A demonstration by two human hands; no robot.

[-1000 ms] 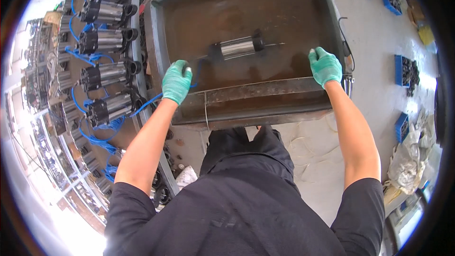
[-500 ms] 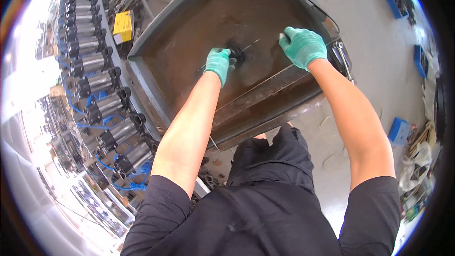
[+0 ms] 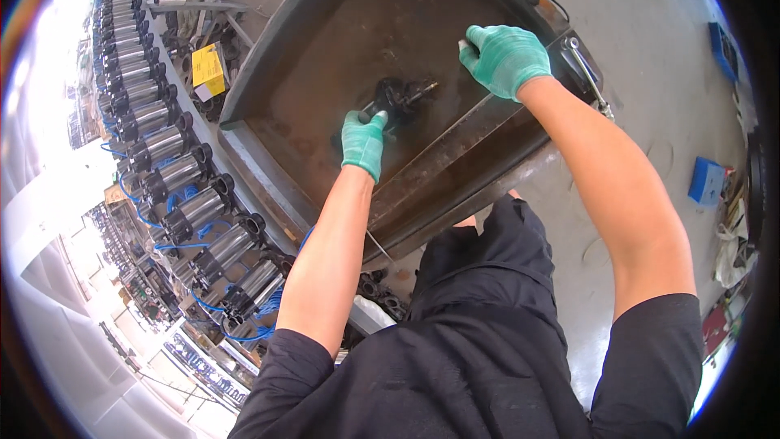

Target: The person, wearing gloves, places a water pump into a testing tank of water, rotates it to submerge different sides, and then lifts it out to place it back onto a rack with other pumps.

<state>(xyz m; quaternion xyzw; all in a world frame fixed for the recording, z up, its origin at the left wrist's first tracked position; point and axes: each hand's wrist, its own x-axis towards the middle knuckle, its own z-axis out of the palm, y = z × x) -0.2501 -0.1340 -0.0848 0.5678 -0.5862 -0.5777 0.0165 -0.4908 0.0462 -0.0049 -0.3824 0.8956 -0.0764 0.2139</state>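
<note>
Both my hands wear green gloves and reach over a wide metal trough [image 3: 272,32] with a brown, wet-looking inside. My left hand [image 3: 362,145] is closed on the near end of a dark, black-and-metal cylindrical part [image 3: 392,100]. The part is tilted inside the trough, and a thinner metal end points away to the right. Its lower side blends into the dark bottom. Above the trough's right side is my right hand [image 3: 508,61], apart from the part. Its fingers are curled together, and whatever they may hold is hidden.
A wrench [image 3: 589,77] lies on the trough's right corner. A long row of silver-and-black cylinders [image 3: 183,167] with blue hoses runs along the left. Beside it sits a yellow box [image 3: 207,67]. A blue bin [image 3: 706,181] stands on the floor at right.
The dark part now shows more fully, raised and tilted in my left hand. My right hand has shifted slightly up and left. The whole view has turned a little.
</note>
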